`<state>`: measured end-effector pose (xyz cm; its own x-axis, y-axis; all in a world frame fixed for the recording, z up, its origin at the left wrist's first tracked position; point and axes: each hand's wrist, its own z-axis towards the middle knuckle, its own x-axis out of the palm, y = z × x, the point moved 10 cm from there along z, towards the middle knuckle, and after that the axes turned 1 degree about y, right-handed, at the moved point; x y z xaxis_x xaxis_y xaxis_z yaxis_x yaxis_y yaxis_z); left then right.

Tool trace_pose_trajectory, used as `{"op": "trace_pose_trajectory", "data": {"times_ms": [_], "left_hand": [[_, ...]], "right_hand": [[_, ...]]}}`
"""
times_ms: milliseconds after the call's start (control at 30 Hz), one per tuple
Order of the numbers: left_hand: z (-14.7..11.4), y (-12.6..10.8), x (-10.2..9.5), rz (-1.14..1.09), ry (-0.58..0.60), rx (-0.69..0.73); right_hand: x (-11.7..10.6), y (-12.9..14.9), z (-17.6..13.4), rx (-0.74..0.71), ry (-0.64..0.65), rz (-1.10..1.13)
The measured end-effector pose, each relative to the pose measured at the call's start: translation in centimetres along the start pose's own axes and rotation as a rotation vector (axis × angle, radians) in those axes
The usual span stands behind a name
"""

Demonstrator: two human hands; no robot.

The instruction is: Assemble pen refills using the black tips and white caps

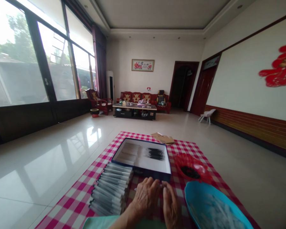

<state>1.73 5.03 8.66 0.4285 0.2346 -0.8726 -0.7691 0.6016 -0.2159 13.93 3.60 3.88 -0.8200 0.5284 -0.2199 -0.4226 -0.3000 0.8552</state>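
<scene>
My left hand (146, 194) is closed, back of the hand up, just in front of the shallow box. Close beside it my right hand (171, 202) is also closed, its fingertips near those of the left. A small pale bit shows between the fingertips, but blur and fingers hide what it is. Left of my hands lies a stacked row of pens (113, 187) with whitish barrels and dark ends. The white-lined, dark blue box (158, 173) holds clear thin sticks (128, 153) on its left and a group of black slim pieces (155, 154) on its right.
A red petal-edged bowl (205, 167) with small black pieces (190, 172) stands at the right. Nearer is a blue basin (189, 192) of clear plastic pieces (216, 210). Brown cardboard (165, 139) lies at the far edge of the checked tablecloth (71, 197).
</scene>
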Motion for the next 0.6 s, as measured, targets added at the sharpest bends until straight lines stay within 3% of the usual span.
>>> {"op": "trace_pose_trajectory", "data": {"times_ms": [300,467,533,600], "left_hand": [[-0.3,-0.8,0.3,-0.106,-0.132,0.062],[-0.5,-0.5,0.6,-0.136,-0.315,0.08],[-0.5,-0.3,0.5,-0.192,-0.378,0.109],[-0.4,0.1,0.1,-0.244,-0.447,0.118]], "right_hand": [[-0.3,0.0,0.4,-0.019,0.027,-0.045],[-1.8,3.7,3.9,-0.204,-0.012,-0.243],[-0.2,5.4,6.8,-0.304,0.105,-0.345],[2.9,5.5,9.9,-0.347,0.306,-0.518]]}}
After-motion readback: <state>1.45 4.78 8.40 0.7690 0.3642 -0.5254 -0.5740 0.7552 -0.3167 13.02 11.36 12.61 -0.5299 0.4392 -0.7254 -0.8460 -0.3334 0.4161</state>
